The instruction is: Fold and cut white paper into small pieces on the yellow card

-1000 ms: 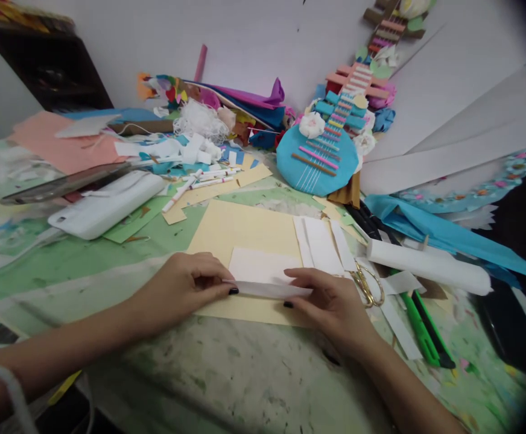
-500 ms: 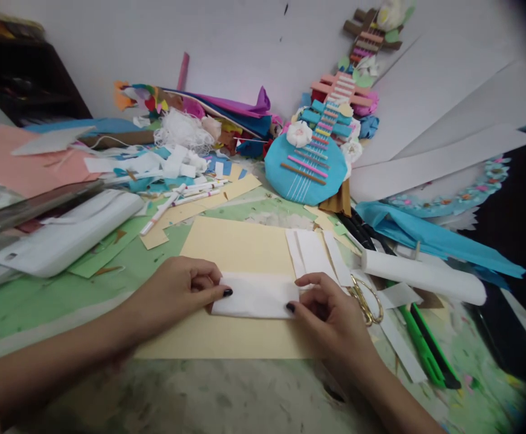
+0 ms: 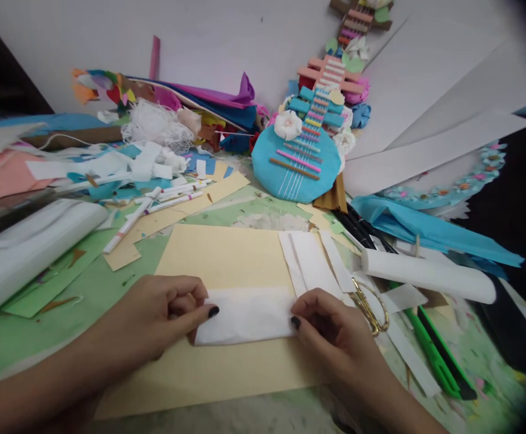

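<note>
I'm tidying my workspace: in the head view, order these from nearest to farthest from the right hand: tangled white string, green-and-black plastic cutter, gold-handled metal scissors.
1. Gold-handled metal scissors: just right of the right hand.
2. Green-and-black plastic cutter: farther right.
3. Tangled white string: back left.
</note>
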`<action>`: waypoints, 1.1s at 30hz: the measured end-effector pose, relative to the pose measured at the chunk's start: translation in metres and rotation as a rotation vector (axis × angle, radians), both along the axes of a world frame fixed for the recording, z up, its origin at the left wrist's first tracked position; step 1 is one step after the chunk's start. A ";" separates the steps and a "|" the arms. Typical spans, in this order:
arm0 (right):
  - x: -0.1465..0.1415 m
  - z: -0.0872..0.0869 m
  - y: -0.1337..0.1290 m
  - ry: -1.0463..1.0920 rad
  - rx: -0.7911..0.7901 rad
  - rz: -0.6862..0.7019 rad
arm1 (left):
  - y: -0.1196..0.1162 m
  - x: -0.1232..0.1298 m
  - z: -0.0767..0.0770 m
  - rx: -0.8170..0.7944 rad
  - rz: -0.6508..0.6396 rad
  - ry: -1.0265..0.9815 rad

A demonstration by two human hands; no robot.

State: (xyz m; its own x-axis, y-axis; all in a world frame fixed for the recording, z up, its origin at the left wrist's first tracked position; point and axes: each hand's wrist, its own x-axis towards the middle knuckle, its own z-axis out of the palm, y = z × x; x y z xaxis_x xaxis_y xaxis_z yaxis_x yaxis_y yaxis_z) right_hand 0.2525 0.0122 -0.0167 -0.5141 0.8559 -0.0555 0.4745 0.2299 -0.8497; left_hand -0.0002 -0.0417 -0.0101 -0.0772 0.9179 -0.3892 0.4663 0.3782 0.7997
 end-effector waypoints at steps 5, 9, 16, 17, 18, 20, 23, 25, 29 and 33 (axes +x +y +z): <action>0.001 -0.002 0.000 -0.016 -0.006 -0.012 | 0.000 -0.007 -0.002 -0.044 -0.005 -0.107; 0.001 -0.001 0.000 -0.025 0.005 -0.019 | -0.003 -0.009 -0.006 -0.028 0.026 -0.129; 0.000 0.002 -0.001 0.032 0.001 -0.052 | -0.005 -0.006 -0.008 0.042 0.068 -0.160; 0.000 0.003 -0.001 0.066 0.007 -0.065 | -0.005 -0.006 -0.007 0.078 0.062 -0.154; 0.000 0.004 0.000 0.104 0.014 -0.077 | -0.005 -0.006 -0.007 0.110 0.038 -0.140; 0.001 0.006 0.001 0.180 0.027 -0.099 | -0.006 -0.007 -0.007 0.165 -0.028 -0.092; 0.003 0.008 0.002 0.249 0.030 -0.116 | -0.007 -0.008 -0.008 0.191 -0.088 -0.061; 0.005 0.008 0.002 0.268 0.022 -0.115 | -0.008 -0.008 -0.007 0.177 -0.066 -0.122; 0.006 0.009 -0.001 0.344 -0.047 -0.094 | -0.008 -0.006 -0.001 0.160 0.015 -0.231; 0.003 0.013 -0.007 0.411 -0.130 -0.132 | -0.006 -0.005 0.004 0.205 0.075 -0.221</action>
State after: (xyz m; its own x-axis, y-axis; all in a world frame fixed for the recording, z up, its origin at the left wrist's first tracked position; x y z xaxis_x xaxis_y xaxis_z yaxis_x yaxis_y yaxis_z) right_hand 0.2557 0.0053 -0.0041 -0.4025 0.9152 0.0188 0.1100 0.0688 -0.9915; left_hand -0.0050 -0.0477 -0.0060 -0.0820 0.9739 -0.2118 0.2493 0.2258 0.9417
